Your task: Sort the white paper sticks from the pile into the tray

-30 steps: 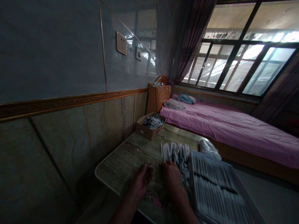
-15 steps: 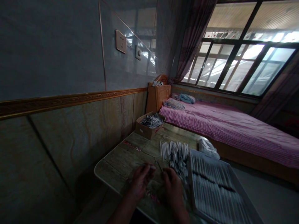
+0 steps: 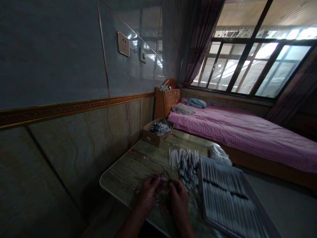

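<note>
My left hand (image 3: 149, 191) is closed on a thin, pale stick-like piece (image 3: 160, 178) above the table's near part. Close beside it on the right, my right hand (image 3: 178, 195) pinches a thin dark piece (image 3: 166, 172) that points up and away. The two hands' fingertips are nearly together. Just beyond my right hand lies a heap of white and dark slim sticks (image 3: 187, 167). To the right, a shallow grey tray (image 3: 203, 198) holds rows of similar slim pieces.
An open cardboard box (image 3: 153, 139) full of slim pieces stands at the table's (image 3: 119, 172) far left. A clear plastic bag (image 3: 219, 154) lies behind the tray. Beyond are a bed with a pink checked cover (image 3: 223, 127) and a tiled wall on the left.
My right hand has moved left, close to my left hand, with the thin dark piece in it. The view has shifted slightly.
</note>
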Available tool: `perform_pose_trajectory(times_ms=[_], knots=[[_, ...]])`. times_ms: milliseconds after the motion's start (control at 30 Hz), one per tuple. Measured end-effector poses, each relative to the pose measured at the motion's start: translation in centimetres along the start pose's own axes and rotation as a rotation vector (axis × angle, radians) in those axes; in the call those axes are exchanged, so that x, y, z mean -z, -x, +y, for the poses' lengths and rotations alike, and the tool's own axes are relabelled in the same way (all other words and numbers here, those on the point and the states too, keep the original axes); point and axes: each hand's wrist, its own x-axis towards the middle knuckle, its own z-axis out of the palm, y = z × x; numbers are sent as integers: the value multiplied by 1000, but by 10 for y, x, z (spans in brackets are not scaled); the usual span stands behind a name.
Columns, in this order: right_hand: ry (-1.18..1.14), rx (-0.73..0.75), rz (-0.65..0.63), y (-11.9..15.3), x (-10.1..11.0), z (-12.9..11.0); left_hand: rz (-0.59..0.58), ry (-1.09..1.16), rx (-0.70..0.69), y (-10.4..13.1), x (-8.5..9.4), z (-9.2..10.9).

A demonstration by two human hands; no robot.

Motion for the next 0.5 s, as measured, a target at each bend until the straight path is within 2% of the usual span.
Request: perform_pose_trajectory(times_ms=[500], knots=[[-46,7,24,0,-2,-5,-6,-49,-10,-1,-3,0]])
